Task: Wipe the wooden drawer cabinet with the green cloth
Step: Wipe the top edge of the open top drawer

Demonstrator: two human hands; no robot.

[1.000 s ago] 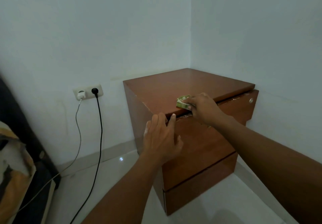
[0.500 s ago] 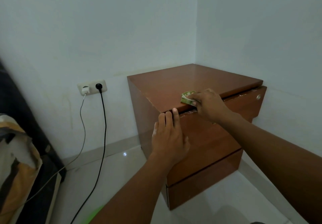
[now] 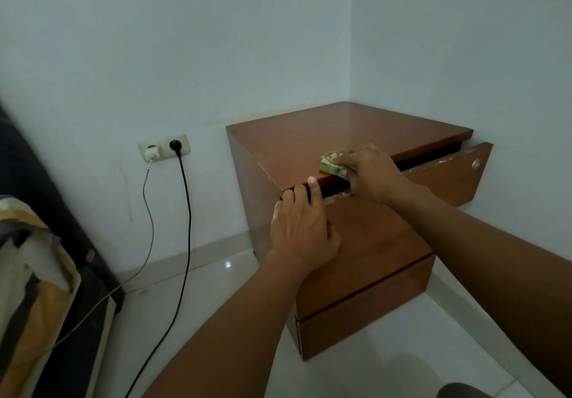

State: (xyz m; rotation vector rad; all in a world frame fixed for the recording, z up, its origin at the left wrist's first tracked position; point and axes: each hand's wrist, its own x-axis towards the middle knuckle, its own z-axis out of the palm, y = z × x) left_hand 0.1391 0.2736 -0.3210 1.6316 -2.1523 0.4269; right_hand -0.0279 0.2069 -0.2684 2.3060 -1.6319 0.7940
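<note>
The brown wooden drawer cabinet [image 3: 334, 133] stands in the corner of two white walls. Its top drawer [image 3: 445, 178] is pulled out a little, leaving a dark gap under the top panel. My right hand [image 3: 371, 174] presses a folded green cloth [image 3: 330, 162] onto the front edge of the cabinet's top. My left hand [image 3: 301, 227] lies on the top drawer's front near its left end, with the fingertips hooked over the drawer's upper edge into the gap.
A wall socket [image 3: 163, 147] with a white charger and a black plug sits left of the cabinet; their cables [image 3: 185, 212] hang to the white tiled floor. A bed with dark frame and patterned bedding [image 3: 34, 289] fills the left edge.
The top drawer has slid further out, so the gap under the top panel is wider. My left fingers now curl over the drawer's edge. The cloth stays at the front edge.
</note>
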